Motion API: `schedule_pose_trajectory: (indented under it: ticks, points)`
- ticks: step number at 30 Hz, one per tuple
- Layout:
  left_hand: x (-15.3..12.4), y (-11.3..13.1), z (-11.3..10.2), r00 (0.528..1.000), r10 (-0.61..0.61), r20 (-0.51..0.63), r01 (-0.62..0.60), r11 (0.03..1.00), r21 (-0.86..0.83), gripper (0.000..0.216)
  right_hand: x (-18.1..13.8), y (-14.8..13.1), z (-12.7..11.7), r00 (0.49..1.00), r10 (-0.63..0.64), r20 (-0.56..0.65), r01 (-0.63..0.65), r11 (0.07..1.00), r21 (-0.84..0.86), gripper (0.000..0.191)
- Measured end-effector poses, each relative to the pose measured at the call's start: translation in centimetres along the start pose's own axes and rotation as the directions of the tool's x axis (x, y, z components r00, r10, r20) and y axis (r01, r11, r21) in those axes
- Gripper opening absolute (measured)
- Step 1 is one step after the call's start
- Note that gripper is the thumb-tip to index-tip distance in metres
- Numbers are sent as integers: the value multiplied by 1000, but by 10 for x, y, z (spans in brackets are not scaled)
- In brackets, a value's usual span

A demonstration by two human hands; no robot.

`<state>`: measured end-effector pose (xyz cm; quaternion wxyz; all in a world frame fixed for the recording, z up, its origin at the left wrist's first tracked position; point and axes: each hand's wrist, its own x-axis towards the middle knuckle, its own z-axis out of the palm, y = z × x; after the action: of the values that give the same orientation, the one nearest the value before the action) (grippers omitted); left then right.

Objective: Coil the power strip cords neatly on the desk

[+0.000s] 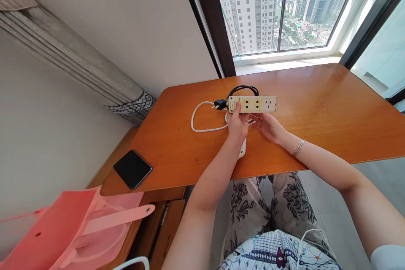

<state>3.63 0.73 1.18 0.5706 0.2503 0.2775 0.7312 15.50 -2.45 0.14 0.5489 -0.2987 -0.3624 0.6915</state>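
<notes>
A cream power strip (252, 104) with a row of sockets is held level above the wooden table (177, 147). My left hand (238, 124) grips its left end from below, thumb on the front face. Just under its right half is my right hand (268, 127), fingers stretched out towards the strip's lower edge; whether they touch it I cannot tell. A black plug (220, 104) sits at the strip's left end, with a looped black cord (243, 87) behind. On the tabletop lies a white cable (205, 130). My left forearm partly hides a white object (243, 149).
A black phone (133, 169) lies at the table's left corner. Below that corner are a pink plastic item (79, 228) and a wooden drawer unit (167, 228). Beyond the table's far edge is a window (284, 12). A tied curtain (82, 63) hangs at left.
</notes>
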Motion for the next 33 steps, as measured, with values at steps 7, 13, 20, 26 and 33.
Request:
schedule_pose_trajectory:
  ticks: [7, 13, 20, 26, 33]
  points:
    - [-17, -8, 12, 998, -59, 35, 54, 990, 129, 61, 9, 10, -2, 991, -18, -131, 45, 978, 205, 40]
    - [-18, -9, 12, 977, -206, 52, 190, 958, 216, 37, 18, 0, -16, 979, 26, -203, 43, 943, 330, 21]
    - [-13, 0, 9, 828, -542, 143, 508, 833, 219, 14, 36, -20, -41, 944, -65, -325, 165, 942, 293, 29]
    - [-11, 3, 8, 828, -552, 96, 522, 823, 224, 27, 62, -61, -90, 855, -167, -491, 257, 959, 122, 26]
    - [-15, 3, 10, 845, -530, 67, 467, 794, 390, 30, 69, -132, -163, 628, -186, -755, 184, 979, -88, 14]
